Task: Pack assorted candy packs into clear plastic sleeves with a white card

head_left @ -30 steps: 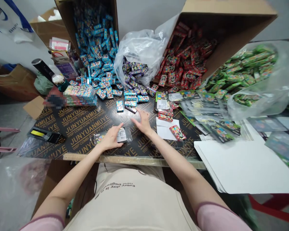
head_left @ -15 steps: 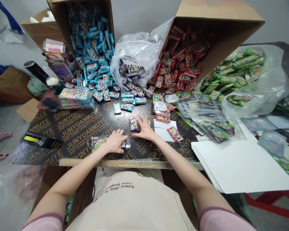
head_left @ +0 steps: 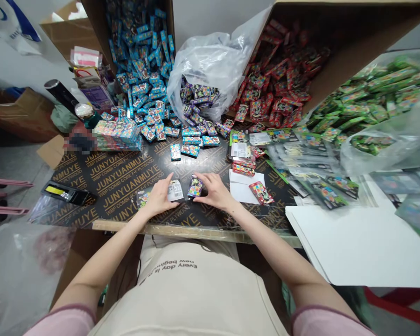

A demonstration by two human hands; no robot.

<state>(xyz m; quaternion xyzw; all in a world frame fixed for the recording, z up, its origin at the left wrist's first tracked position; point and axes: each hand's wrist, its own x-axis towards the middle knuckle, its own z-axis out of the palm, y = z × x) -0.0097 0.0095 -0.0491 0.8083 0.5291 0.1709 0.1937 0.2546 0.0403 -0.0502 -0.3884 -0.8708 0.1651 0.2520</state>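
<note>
On the dark plywood tabletop (head_left: 108, 186) lies a flat clear plastic packet (head_left: 175, 191) with a white barcode label and a colourful printed card partly covered by my left hand (head_left: 158, 197). That hand rests over the packet's left part, thumb and forefinger spread apart on either side of the label. Just right of the packet, my right hand (head_left: 215, 191) grips a small purple printed box (head_left: 195, 186) by its far and near ends, between fingers and thumb. The box touches or nearly touches the packet's right edge.
Blue boxes (head_left: 150, 98) spill from a carton at the back left. A clear bag (head_left: 210, 60) holds purple ones; another carton holds red boxes (head_left: 262, 100). Green packs (head_left: 371, 107) fill a bag at right. Clear packets (head_left: 311, 163) and white sheets (head_left: 357, 242) lie rightward.
My left hand has shifted left across the packet, uncovering its white label, with thumb and forefinger now spread. My right hand has closed on the purple box and drawn it nearer the packet.
</note>
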